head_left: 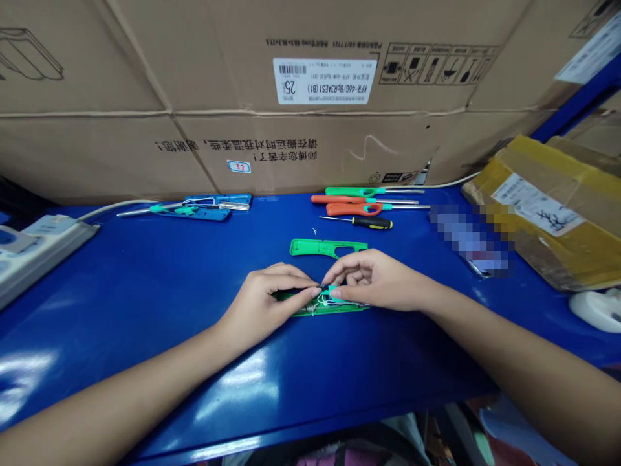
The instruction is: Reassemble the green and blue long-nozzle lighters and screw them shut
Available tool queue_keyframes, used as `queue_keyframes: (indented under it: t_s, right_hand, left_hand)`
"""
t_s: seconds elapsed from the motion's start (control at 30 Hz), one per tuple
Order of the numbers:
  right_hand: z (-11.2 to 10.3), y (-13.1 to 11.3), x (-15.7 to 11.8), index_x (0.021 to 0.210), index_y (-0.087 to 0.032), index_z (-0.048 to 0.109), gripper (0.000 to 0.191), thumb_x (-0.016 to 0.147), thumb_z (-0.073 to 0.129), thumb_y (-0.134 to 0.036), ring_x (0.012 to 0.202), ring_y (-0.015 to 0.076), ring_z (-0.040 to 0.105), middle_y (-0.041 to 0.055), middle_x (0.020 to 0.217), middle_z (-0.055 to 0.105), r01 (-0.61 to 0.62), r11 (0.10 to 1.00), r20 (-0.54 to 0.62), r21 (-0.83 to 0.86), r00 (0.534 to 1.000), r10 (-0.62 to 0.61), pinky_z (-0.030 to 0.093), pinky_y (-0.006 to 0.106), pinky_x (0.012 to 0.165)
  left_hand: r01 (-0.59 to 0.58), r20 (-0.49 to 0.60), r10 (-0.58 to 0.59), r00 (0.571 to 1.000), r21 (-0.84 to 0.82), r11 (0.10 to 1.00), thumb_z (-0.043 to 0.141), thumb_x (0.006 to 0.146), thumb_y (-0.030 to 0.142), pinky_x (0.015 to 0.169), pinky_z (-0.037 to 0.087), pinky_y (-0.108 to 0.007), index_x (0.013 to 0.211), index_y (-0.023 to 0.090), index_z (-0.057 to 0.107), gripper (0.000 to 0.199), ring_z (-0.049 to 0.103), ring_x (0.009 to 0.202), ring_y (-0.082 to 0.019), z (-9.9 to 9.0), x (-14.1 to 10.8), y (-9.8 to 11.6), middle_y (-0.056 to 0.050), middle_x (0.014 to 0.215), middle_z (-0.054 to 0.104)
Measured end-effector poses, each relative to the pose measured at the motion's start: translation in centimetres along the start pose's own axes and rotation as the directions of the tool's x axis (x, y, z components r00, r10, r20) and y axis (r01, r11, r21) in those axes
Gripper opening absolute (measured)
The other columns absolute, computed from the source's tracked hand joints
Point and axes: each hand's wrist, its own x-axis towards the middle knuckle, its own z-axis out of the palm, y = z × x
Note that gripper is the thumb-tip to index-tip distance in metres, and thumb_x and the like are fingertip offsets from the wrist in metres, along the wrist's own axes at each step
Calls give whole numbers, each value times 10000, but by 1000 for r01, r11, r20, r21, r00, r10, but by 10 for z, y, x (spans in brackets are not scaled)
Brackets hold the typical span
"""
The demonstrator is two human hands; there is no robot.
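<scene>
Between my hands lies an opened green lighter casing half (339, 310) with thin white wires (322, 300) inside it. My left hand (269, 294) pinches a small black part (323, 287) between thumb and forefinger, just above the casing. With its thumb and fingertips, my right hand (378, 279) holds a teal plastic piece (334, 292) right beside that black part. The other green casing half (310, 247) rests flat behind my hands, its right end partly covered by my right fingers. My fingers hide some of the inner parts.
Behind are a green lighter (349, 191), orange lighters (342, 209) and a black-yellow screwdriver (372, 222). An opened blue lighter (208, 212) lies back left. A power strip (46, 246) stands left; a yellow-taped box (538, 213) and a white object (598, 309) are right. Large cardboard (218, 84) bounds the blue table (121, 285).
</scene>
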Motion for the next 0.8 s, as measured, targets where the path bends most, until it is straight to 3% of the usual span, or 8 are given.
queue_keyframes:
  t_s: [0.1,0.33,0.5,0.63,0.7,0.8]
  right_hand:
    - [2,-5,-2,1030,-147,723,303,780,785,-306,554,75,423,-60,646,524,6,998,6,-69,1000,-6,344,219,500]
    - [4,-6,-6,1032,-167,704,257,801,753,-269,547,77,412,-90,596,444,36,976,-28,-214,999,-43,338,225,516]
    - [3,-1,-8,1026,-172,731,236,830,732,-303,524,76,405,-88,573,450,67,944,-30,-322,996,-81,335,233,515]
    - [1,-1,-7,1029,-173,746,213,846,715,-278,518,76,405,-85,568,456,115,920,-32,-375,990,-137,329,233,510]
    - [1,-1,-7,1036,-171,753,210,852,711,-261,522,74,412,-71,608,501,152,902,-24,-405,984,-177,340,234,515]
    - [0,1,-6,1015,-161,766,186,843,719,-217,566,57,443,-8,847,622,233,874,-15,-426,964,-264,387,234,554]
  left_hand:
    - [-1,8,1,1000,22,1000,738,893,231,779,560,-221,964,213,825,113,718,853,-140,0,-1,0,-30,921,785]
    - [-33,14,33,999,57,998,720,910,233,793,555,-253,973,211,822,122,706,858,-147,1,-1,0,-33,925,782]
    - [-136,59,126,990,208,969,703,915,264,841,539,-330,1051,182,790,181,673,915,-184,1,-3,3,-66,1023,762]
    - [-210,150,166,975,361,908,745,869,376,879,524,-402,1160,173,740,355,649,955,-223,-3,-6,6,-87,1128,728]
    - [-229,190,161,968,426,875,727,879,411,881,518,-421,1192,177,725,391,640,971,-240,-6,-8,6,-95,1157,715]
    - [-246,233,149,961,478,843,656,934,389,855,513,-411,1201,193,721,338,632,970,-242,-8,-9,6,-98,1166,702]
